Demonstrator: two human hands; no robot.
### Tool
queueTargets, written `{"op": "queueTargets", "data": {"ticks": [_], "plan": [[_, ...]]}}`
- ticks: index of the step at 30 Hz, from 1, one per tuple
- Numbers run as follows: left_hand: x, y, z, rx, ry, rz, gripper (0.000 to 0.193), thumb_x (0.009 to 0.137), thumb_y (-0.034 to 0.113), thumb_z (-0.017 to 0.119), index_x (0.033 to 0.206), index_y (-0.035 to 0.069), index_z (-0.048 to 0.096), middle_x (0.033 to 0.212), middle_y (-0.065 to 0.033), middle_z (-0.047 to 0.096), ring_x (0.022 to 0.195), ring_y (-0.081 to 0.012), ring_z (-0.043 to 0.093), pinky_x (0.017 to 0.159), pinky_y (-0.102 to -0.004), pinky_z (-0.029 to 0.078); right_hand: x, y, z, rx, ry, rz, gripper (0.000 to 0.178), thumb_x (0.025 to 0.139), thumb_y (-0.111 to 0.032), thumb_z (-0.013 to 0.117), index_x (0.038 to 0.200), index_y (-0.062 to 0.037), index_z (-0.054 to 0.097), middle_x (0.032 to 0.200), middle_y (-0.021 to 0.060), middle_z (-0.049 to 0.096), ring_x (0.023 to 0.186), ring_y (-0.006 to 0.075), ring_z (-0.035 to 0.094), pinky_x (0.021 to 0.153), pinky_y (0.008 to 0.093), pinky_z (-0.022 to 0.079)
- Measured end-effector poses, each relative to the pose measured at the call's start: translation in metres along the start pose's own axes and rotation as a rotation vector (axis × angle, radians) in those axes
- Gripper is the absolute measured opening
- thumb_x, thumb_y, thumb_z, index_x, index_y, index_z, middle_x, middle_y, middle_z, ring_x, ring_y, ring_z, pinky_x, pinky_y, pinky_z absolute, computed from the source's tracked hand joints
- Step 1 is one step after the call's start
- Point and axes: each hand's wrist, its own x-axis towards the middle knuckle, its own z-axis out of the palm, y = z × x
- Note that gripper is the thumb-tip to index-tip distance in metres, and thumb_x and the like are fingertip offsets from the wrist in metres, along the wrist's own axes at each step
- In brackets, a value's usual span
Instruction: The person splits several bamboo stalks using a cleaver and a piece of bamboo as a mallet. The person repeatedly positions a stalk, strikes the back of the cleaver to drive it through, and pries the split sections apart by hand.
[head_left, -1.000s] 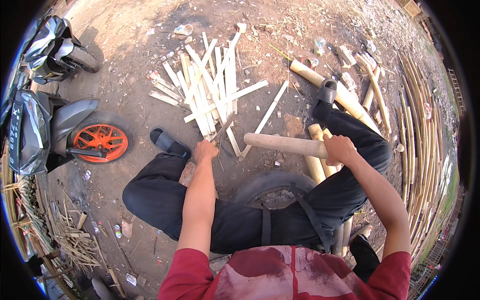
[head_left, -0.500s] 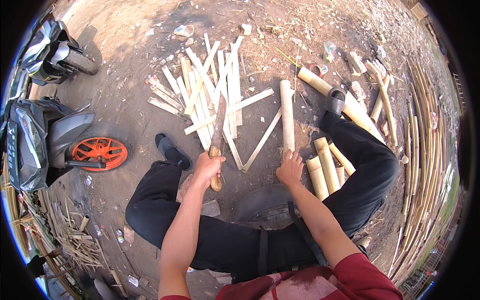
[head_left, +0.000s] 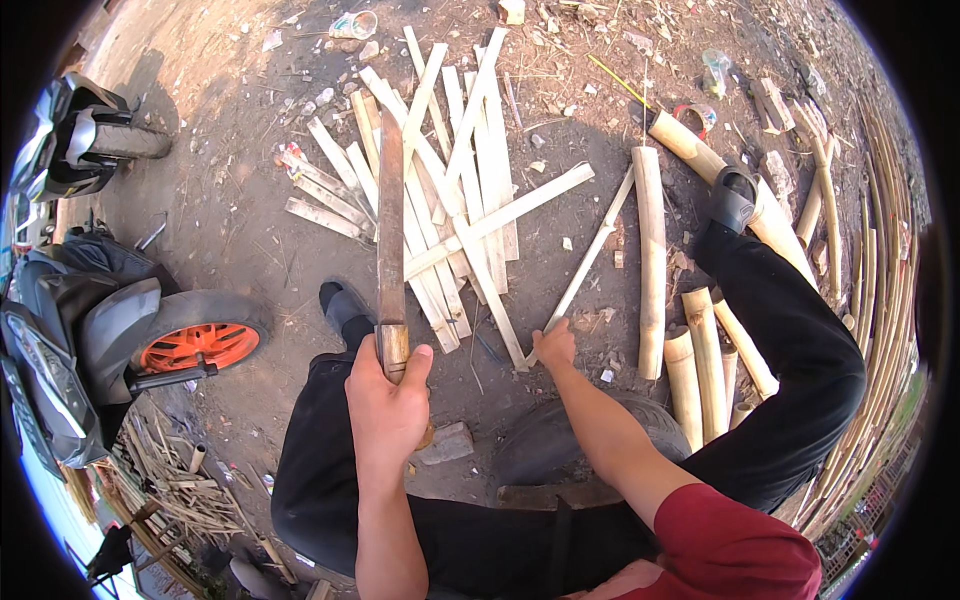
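In my left hand (head_left: 388,410) is a machete (head_left: 391,235), gripped by its wooden handle, the long brownish blade pointing away from me. My right hand (head_left: 555,345), lower and to the right, is closed on the near end of a narrow bamboo strip (head_left: 590,255) that slants away to the right on the ground. Beyond my hands lies a loose pile of split bamboo slats (head_left: 470,190), crossing one another. To the right of my right hand a thick bamboo piece (head_left: 651,260) lies lengthwise, apart from the fingers.
An old tyre (head_left: 590,440) lies between my legs. Several short bamboo sections (head_left: 707,360) stand by my right thigh, and a longer bamboo pole (head_left: 770,220) lies under my right foot. Parked motorbikes (head_left: 90,310) are at left. Long bamboo poles (head_left: 880,300) line the right side.
My left hand has lifted the machete nearer to me. My right hand has left the thick bamboo piece's near end and taken hold of the narrow strip. The whole view has shifted.
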Motion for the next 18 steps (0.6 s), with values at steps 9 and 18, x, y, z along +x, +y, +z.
{"op": "queueTargets", "data": {"ticks": [9, 18], "plan": [[-0.023, 0.022, -0.025, -0.174, -0.025, 0.046, 0.016, 0.095, 0.014, 0.072, 0.091, 0.002, 0.061, 0.065, 0.0009, 0.055, 0.055, -0.0087, 0.05, 0.053, -0.0288, 0.04, -0.092, -0.043, -0.042, 0.248, -0.263, -0.627, 0.024, 0.095, -0.01, 0.055, 0.117, -0.0007, 0.053, 0.103, 0.0288, 0.07, 0.097, 0.051, 0.068, 0.087, 0.0549, 0.054], [-0.044, 0.024, -0.06, -0.329, 0.095, 0.207, 0.017, 0.094, 0.014, 0.073, 0.089, 0.003, 0.06, 0.064, 0.001, 0.055, 0.054, -0.0085, 0.049, 0.053, -0.0279, 0.04, -0.109, -0.187, -0.133, 0.346, -0.235, -0.838, 0.039, 0.102, -0.016, 0.049, 0.137, 0.0007, 0.046, 0.121, 0.0218, 0.066, 0.11, 0.0335, 0.068, 0.093, 0.0441, 0.055]]}}
